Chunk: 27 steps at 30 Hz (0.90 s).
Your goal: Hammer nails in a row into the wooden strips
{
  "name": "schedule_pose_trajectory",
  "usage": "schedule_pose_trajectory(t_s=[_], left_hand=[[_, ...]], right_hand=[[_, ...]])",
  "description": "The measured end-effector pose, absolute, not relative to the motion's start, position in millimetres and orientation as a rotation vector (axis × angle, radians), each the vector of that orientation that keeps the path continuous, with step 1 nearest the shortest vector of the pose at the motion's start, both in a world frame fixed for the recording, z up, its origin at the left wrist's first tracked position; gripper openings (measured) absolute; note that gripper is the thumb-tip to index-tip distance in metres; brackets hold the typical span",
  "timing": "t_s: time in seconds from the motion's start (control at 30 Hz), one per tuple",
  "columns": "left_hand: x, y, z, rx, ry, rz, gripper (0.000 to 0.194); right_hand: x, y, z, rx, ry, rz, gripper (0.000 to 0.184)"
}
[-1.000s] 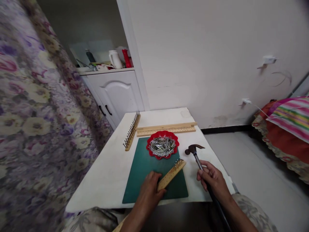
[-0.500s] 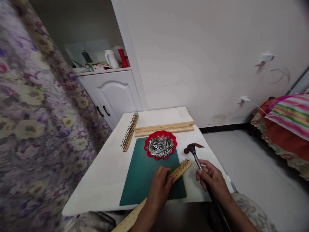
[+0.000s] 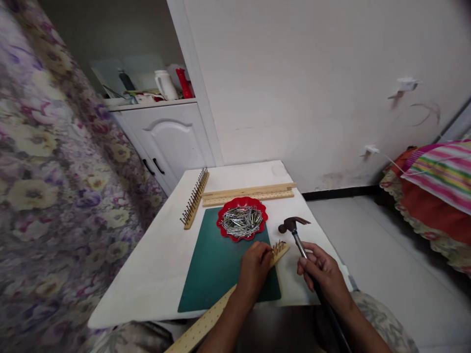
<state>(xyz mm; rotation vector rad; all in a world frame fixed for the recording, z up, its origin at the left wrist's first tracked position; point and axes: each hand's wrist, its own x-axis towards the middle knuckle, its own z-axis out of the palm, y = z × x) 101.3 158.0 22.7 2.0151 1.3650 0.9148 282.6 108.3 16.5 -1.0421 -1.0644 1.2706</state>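
Observation:
My right hand (image 3: 324, 274) is closed round the shaft of a claw hammer (image 3: 292, 225), its dark head raised over the table's right side. My left hand (image 3: 254, 269) lies over a pale wooden strip (image 3: 209, 321) with rows of small holes. Thumb and fingers are pinched at a nail (image 3: 273, 249) beside several others standing in the strip's far end. How firmly they hold it is partly hidden. The strip runs slantwise across a green mat (image 3: 209, 264) and past the table's front edge. Just beyond, a red scalloped dish (image 3: 221, 226) holds a heap of loose silver nails (image 3: 241, 221).
On the white table (image 3: 147, 274), a strip full of upright nails (image 3: 195, 198) lies at the far left. Two more wooden strips (image 3: 250, 192) lie behind the dish. A floral curtain (image 3: 73, 196) hangs at left, and a wall (image 3: 294, 98) stands behind.
The holed strip has slid forward and to the right, with more of it showing by my left forearm. My left hand has moved up to the nails. The hammer stays nearly in place.

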Motion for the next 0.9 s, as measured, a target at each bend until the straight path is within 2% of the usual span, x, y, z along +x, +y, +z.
schedule_pose_trajectory(t_s=[0.5,0.7,0.9], left_hand=[[100.4,161.5,12.4,1.966,1.360,0.959,0.017],[99.4,163.2,9.9,1.950,1.378,0.965,0.026],[99.0,163.3,11.0,1.932,1.381,0.957,0.027]], right_hand=[[271.1,81.3,33.6,-1.104,-1.261,1.427,0.038],[267.1,75.0,29.3,-1.145,-1.316,1.380,0.035],[265.3,75.2,32.7,-1.155,-1.329,1.371,0.036]])
